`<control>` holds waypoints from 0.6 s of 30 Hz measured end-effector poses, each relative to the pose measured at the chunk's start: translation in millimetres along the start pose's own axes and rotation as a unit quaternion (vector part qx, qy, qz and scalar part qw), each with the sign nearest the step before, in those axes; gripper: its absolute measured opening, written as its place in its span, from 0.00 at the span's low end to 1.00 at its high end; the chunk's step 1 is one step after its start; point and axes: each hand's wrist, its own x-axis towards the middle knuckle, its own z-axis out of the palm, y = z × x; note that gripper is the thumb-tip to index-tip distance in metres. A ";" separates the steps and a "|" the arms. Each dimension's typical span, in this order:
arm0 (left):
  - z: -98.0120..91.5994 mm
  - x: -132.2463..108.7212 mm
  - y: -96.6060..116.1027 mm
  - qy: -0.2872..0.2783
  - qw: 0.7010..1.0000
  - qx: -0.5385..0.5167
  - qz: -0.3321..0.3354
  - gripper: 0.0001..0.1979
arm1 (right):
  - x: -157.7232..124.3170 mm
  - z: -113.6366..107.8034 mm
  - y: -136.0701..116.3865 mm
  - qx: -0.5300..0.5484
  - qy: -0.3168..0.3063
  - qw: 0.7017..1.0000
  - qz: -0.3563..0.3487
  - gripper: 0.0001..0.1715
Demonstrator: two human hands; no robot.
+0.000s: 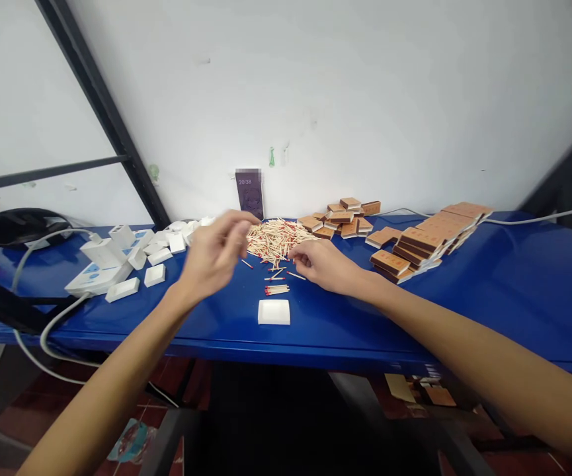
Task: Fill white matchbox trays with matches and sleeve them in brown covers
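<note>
A heap of red-tipped matches [276, 237] lies on the blue table [514, 297] near the wall. My left hand [215, 254] hovers just left of the heap, fingers pinched together; anything between them is too small to see. My right hand [321, 264] rests on the table at the heap's right edge, fingers curled over loose matches. A small bundle of matches [276, 289] lies between my hands. In front of it sits an empty white matchbox tray [274, 312].
White inner trays [157, 254] and a white power strip [98, 274] with cables sit at left. Brown matchbox sleeves [342, 218] and stacked ones [422, 244] lie at right. A phone [249, 192] leans on the wall. A black round object [15, 226] is far left.
</note>
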 end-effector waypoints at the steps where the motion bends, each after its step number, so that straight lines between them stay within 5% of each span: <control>1: 4.8 2.8 -4.6 -0.045 0.999 0.013 -0.004 0.13 | -0.1 0.3 1.0 -0.001 -0.004 1.000 -0.006 0.11; 4: 22.3 9.7 -20.9 -0.179 0.983 0.051 -0.007 0.12 | -1.1 2.6 5.6 -0.008 0.001 0.999 -0.034 0.09; 7: 33.6 8.0 -33.6 -0.252 0.965 0.067 0.007 0.13 | -2.4 6.0 9.7 -0.030 0.007 0.998 -0.048 0.09; 9: 34.7 2.0 -38.1 -0.241 0.967 0.080 0.014 0.12 | -2.8 8.6 11.3 -0.052 -0.007 0.998 -0.037 0.10; 13: 30.5 -10.1 -40.2 -0.134 0.983 0.126 0.005 0.15 | -2.6 14.0 12.5 -0.084 -0.054 0.995 -0.011 0.13; 18: 35.8 -14.4 -35.5 -0.250 0.964 0.083 -0.015 0.12 | -2.8 15.6 9.8 -0.075 -0.068 0.995 0.014 0.11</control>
